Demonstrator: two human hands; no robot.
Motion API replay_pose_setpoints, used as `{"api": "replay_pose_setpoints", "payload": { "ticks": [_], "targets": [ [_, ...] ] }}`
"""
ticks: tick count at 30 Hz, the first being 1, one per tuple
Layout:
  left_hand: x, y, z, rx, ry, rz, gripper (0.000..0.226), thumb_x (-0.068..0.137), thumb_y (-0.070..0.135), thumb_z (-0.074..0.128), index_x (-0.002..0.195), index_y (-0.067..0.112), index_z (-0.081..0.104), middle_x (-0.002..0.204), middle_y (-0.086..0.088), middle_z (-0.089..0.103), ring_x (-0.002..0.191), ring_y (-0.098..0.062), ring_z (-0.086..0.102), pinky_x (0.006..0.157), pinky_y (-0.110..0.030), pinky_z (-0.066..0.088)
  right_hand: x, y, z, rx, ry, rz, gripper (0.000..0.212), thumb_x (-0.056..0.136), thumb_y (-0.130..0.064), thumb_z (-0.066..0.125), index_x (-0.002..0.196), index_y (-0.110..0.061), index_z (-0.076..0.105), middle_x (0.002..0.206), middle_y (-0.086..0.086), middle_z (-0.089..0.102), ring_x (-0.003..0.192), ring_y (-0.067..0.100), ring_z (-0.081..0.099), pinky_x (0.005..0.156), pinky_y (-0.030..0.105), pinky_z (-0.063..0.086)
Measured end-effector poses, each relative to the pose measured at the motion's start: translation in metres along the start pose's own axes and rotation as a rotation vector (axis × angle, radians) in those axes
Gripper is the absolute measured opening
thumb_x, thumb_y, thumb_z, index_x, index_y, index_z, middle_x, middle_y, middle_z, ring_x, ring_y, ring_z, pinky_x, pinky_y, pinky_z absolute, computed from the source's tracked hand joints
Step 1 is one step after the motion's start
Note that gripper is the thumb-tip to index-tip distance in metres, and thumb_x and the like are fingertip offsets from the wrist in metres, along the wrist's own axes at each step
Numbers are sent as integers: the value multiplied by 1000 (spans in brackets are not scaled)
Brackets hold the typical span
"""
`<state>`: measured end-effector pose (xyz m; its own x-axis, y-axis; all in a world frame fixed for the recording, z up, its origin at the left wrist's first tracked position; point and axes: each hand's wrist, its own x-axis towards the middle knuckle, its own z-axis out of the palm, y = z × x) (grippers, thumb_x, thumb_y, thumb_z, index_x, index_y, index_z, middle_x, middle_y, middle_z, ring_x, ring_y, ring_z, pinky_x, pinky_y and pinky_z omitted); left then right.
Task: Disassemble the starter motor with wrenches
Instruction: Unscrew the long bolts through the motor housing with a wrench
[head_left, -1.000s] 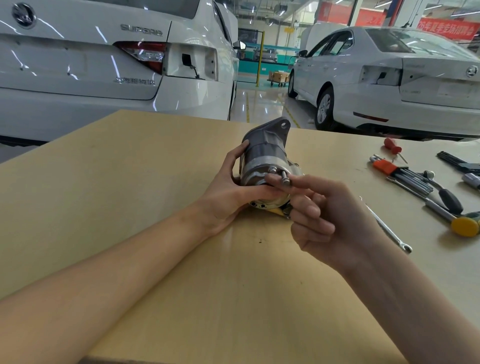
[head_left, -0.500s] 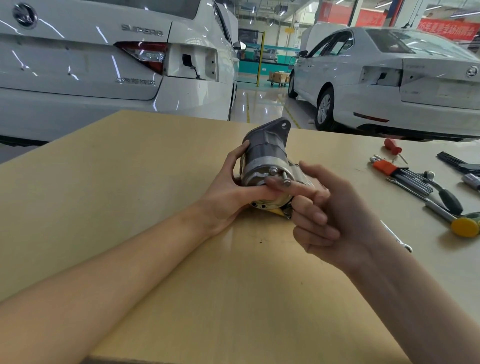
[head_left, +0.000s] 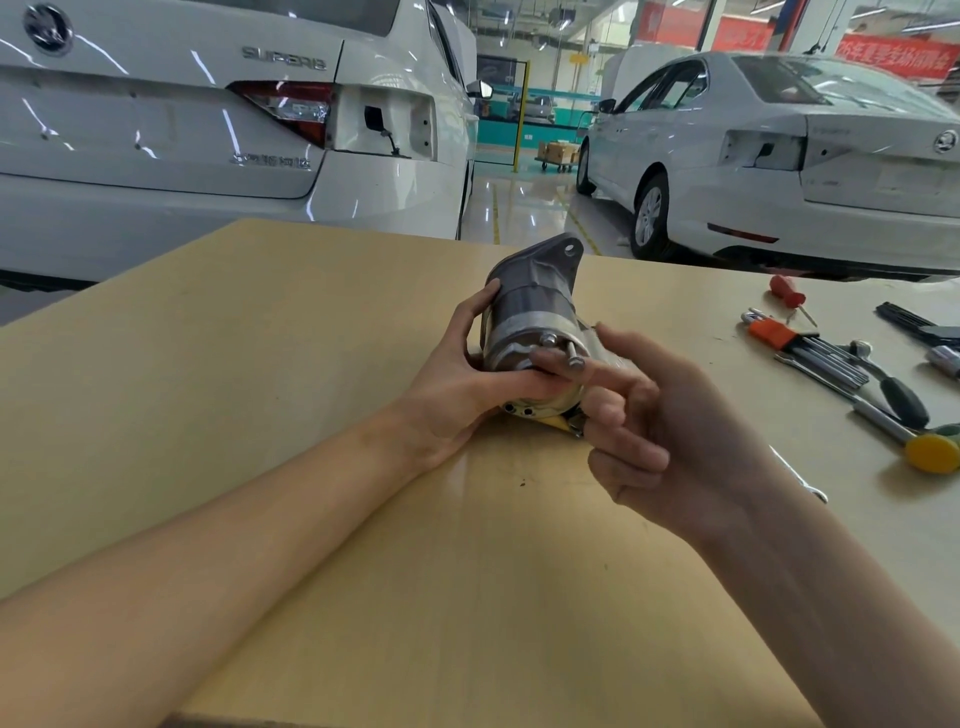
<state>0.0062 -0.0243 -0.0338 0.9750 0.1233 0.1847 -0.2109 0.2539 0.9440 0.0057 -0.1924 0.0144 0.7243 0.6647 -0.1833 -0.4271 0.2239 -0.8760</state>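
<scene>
The grey starter motor (head_left: 530, 306) lies tilted on the wooden table (head_left: 260, 364), its mounting flange pointing away from me. My left hand (head_left: 457, 384) grips its body from the left, thumb across the near end cap. A long through bolt (head_left: 573, 358) sticks out of the end cap, and a second bolt head (head_left: 548, 340) sits beside it. My right hand (head_left: 665, 431) pinches the protruding bolt between index finger and thumb, the other fingers curled. A wrench (head_left: 810, 488) lies on the table, mostly hidden behind my right wrist.
Tools lie at the right of the table: an orange hex key set (head_left: 779, 332), a red screwdriver (head_left: 787, 291), a black-handled ratchet (head_left: 904, 400) and a yellow-headed hammer (head_left: 930, 452). Two white cars stand beyond the far table edge.
My right hand has moved in closer to the motor, and its index finger and thumb have shifted round the protruding bolt. The left hand and the motor stay put.
</scene>
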Motion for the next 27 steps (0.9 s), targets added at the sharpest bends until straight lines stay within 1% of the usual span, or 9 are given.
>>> {"api": "replay_pose_setpoints", "payload": {
  "ticks": [3, 6, 10, 12, 14, 16, 19, 23, 27],
  "targets": [
    [0, 1, 1, -1, 8, 8, 111, 49, -1, 81, 144, 33, 36, 111, -15, 63, 88, -21, 71, 72, -28, 56, 0, -1, 0, 75, -54, 7, 22, 77, -23, 60, 80, -7, 74, 34, -5, 39, 19, 5, 26, 23, 11, 21],
    [0, 0, 0, 7, -2, 9, 111, 50, -3, 83, 144, 34, 36, 112, -14, 62, 86, -20, 71, 71, -27, 56, 1, 1, 1, 20, 6, -5, 19, 68, -29, 68, 69, -10, 69, 31, -6, 30, 19, 6, 22, 23, 12, 17],
    [1, -1, -2, 10, -4, 13, 104, 56, -5, 78, 143, 35, 36, 114, -13, 62, 88, -21, 72, 72, -26, 56, 3, 6, 4, -96, 121, -48, 33, 53, -39, 77, 65, -12, 63, 34, -4, 30, 21, 6, 20, 27, 11, 15],
    [1, -2, -1, 8, 3, 9, 105, 55, -4, 77, 143, 34, 36, 112, -13, 63, 88, -21, 72, 71, -26, 56, 2, 6, 3, -103, 113, -62, 30, 59, -41, 75, 63, -13, 67, 35, -4, 33, 22, 6, 22, 28, 11, 18],
    [1, -1, -1, 13, 4, 8, 111, 51, -7, 82, 143, 35, 37, 112, -13, 65, 90, -22, 71, 71, -27, 56, 0, 5, 2, -57, 58, -39, 30, 74, -43, 67, 65, -14, 71, 35, -4, 36, 22, 5, 24, 27, 12, 21],
    [1, 0, -2, 16, -5, 3, 116, 48, -8, 87, 143, 36, 37, 117, -16, 63, 94, -23, 71, 73, -27, 56, -2, 3, 2, 58, -39, -1, 33, 87, -32, 54, 70, -12, 74, 33, -4, 37, 20, 6, 26, 26, 13, 22],
    [1, 0, -1, 27, 4, 5, 111, 52, -6, 83, 143, 36, 37, 119, -16, 61, 93, -23, 71, 73, -27, 56, -3, 2, 2, 172, -90, 5, 23, 82, -16, 52, 84, -5, 72, 31, -5, 33, 19, 6, 24, 24, 11, 20],
    [2, -2, -2, 14, 6, 7, 107, 54, -3, 80, 144, 35, 36, 114, -14, 62, 89, -21, 71, 73, -27, 56, -1, 4, 5, 95, -6, -9, 18, 72, -26, 65, 76, -8, 67, 29, -6, 27, 19, 6, 20, 24, 12, 16],
    [1, -1, -2, 14, 0, 9, 105, 56, -3, 78, 144, 34, 35, 115, -13, 62, 94, -25, 71, 75, -30, 56, -1, 8, 6, -45, 92, -50, 36, 63, -38, 72, 81, -9, 60, 32, -4, 30, 21, 5, 20, 28, 12, 17]
  ]
}}
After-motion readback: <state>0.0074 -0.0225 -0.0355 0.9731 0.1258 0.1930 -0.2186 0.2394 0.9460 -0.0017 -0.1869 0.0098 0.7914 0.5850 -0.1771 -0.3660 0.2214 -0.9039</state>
